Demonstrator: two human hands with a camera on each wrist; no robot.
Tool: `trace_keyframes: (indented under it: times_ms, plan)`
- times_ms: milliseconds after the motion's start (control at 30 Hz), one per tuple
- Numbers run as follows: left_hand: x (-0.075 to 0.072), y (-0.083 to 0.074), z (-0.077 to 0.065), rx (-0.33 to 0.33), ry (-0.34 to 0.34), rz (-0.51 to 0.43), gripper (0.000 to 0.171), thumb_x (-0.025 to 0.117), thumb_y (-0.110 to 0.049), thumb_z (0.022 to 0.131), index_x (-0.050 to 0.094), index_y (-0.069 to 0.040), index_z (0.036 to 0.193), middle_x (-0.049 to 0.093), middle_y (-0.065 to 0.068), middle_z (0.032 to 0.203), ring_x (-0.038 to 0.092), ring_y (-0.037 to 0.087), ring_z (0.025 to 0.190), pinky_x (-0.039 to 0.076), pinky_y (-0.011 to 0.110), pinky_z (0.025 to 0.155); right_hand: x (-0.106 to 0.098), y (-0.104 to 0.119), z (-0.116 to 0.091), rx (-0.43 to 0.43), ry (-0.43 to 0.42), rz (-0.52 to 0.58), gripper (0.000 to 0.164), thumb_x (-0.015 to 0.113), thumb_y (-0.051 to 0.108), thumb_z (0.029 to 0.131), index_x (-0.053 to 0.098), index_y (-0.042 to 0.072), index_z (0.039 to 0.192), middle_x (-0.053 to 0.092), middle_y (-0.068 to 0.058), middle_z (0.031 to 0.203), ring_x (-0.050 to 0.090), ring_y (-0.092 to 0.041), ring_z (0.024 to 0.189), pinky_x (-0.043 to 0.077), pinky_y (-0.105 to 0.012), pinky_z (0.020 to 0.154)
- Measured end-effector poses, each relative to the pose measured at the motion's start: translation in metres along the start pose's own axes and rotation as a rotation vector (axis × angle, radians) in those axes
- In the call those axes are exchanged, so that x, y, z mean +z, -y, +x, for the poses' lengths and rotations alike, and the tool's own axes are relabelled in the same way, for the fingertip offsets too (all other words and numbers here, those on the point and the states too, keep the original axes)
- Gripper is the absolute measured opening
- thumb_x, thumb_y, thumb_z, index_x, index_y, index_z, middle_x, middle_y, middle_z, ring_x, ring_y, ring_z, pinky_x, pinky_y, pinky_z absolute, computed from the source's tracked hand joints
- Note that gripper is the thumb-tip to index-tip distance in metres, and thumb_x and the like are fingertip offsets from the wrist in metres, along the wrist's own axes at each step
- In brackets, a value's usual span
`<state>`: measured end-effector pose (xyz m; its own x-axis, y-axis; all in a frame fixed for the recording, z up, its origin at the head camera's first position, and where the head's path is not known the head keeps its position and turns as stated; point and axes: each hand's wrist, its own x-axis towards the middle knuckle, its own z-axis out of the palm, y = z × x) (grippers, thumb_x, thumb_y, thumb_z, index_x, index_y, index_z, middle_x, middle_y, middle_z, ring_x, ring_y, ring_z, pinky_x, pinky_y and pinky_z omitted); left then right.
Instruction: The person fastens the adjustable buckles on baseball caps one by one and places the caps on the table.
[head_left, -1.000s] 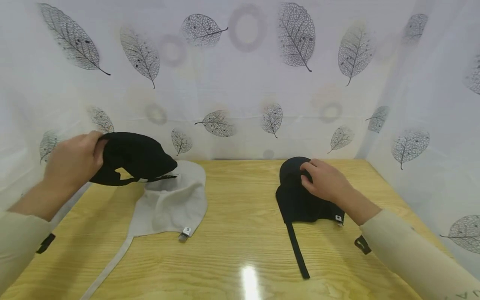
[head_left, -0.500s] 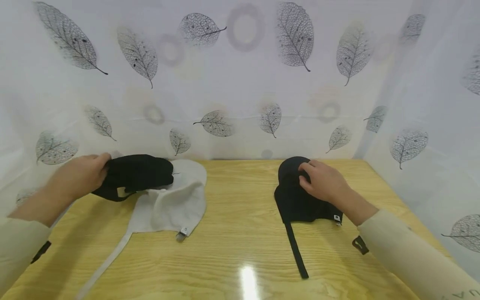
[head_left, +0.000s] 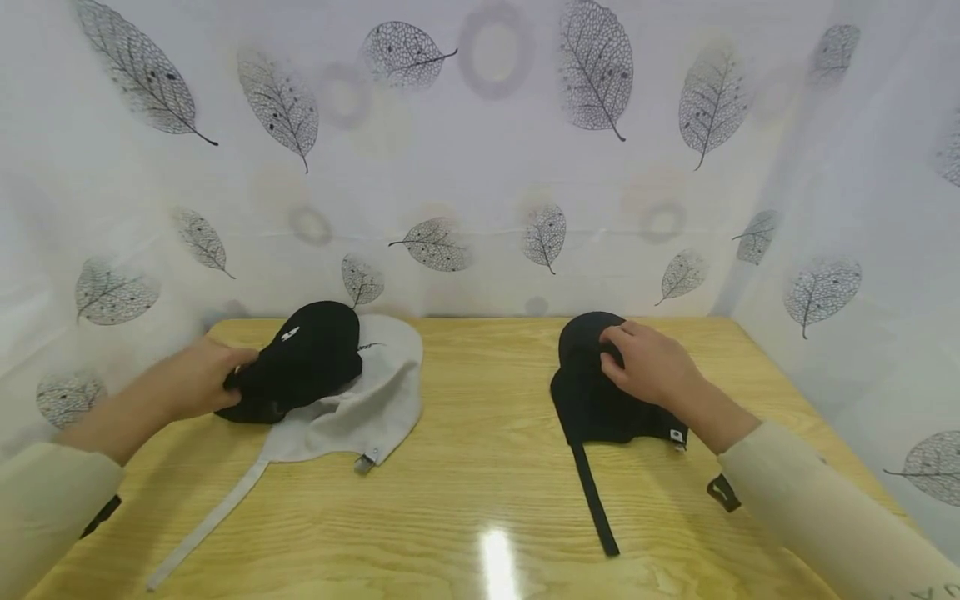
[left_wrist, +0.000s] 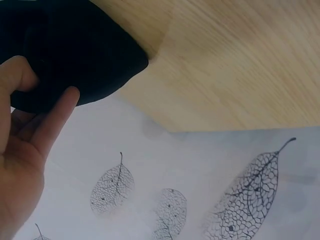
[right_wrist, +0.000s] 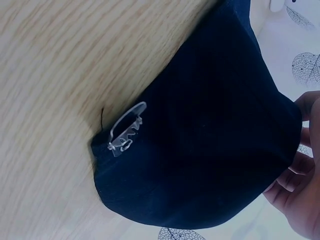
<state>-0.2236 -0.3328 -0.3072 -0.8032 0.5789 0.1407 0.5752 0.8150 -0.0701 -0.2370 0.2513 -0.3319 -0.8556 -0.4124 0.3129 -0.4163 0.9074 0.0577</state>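
Note:
My left hand grips the near left edge of a black cap, thumb on one side and fingers on the other. A small white mark shows on that cap, and it overlaps the left part of a light grey cap with a neck flap and a long strap. In the left wrist view, the fingers pinch the dark fabric. On the right, a second black cap lies brim away from me, its strap trailing forward. My right hand pinches its crown with curled fingers.
The wooden table carries the caps, with a white leaf-print curtain behind and at both sides. A black buckle lies by the right sleeve. A clear tag is on the right cap's flap.
My left hand has lowered the black cap and shifted slightly right; the cap has turned so its white mark shows. The right hand and its cap stay in place.

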Motion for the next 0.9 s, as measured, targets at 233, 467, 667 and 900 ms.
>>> trace_keyframes:
  times_ms: [233, 467, 667, 900]
  plan:
    - [-0.001, -0.026, 0.007, 0.001, 0.055, -0.032, 0.032, 0.074, -0.01, 0.065, 0.059, -0.009, 0.093, 0.059, -0.005, 0.073, 0.052, 0.008, 0.063, 0.044, 0.031, 0.057, 0.0, 0.001, 0.0, -0.001, 0.0, -0.004, 0.027, 0.058, 0.027, 0.087, 0.063, 0.009, 0.107, 0.063, -0.009, 0.099, 0.059, -0.02, 0.076, 0.05, -0.038, 0.063]
    - [-0.002, -0.075, 0.023, 0.053, 0.014, -0.06, 0.034, 0.071, -0.014, 0.071, 0.058, -0.002, 0.1, 0.062, -0.001, 0.075, 0.056, 0.012, 0.064, 0.048, 0.033, 0.06, 0.002, 0.0, -0.002, 0.003, 0.007, -0.005, 0.028, 0.058, 0.027, 0.088, 0.063, 0.008, 0.108, 0.063, -0.01, 0.101, 0.061, -0.022, 0.08, 0.051, -0.041, 0.068]
    - [-0.002, -0.11, 0.035, 0.064, -0.087, -0.083, 0.031, 0.069, -0.013, 0.075, 0.057, -0.001, 0.101, 0.056, -0.002, 0.064, 0.049, 0.008, 0.055, 0.045, 0.03, 0.054, 0.002, -0.005, -0.002, -0.011, -0.014, -0.021, 0.026, 0.059, 0.026, 0.087, 0.063, 0.009, 0.106, 0.063, -0.009, 0.097, 0.059, -0.02, 0.074, 0.05, -0.038, 0.062]
    - [-0.011, -0.099, 0.028, 0.038, -0.221, 0.051, 0.028, 0.072, -0.008, 0.069, 0.057, -0.005, 0.092, 0.05, 0.0, 0.06, 0.046, 0.012, 0.05, 0.041, 0.031, 0.048, -0.003, -0.012, -0.002, -0.016, 0.015, -0.025, 0.028, 0.059, 0.027, 0.088, 0.063, 0.007, 0.107, 0.063, -0.01, 0.097, 0.06, -0.022, 0.075, 0.05, -0.039, 0.062]
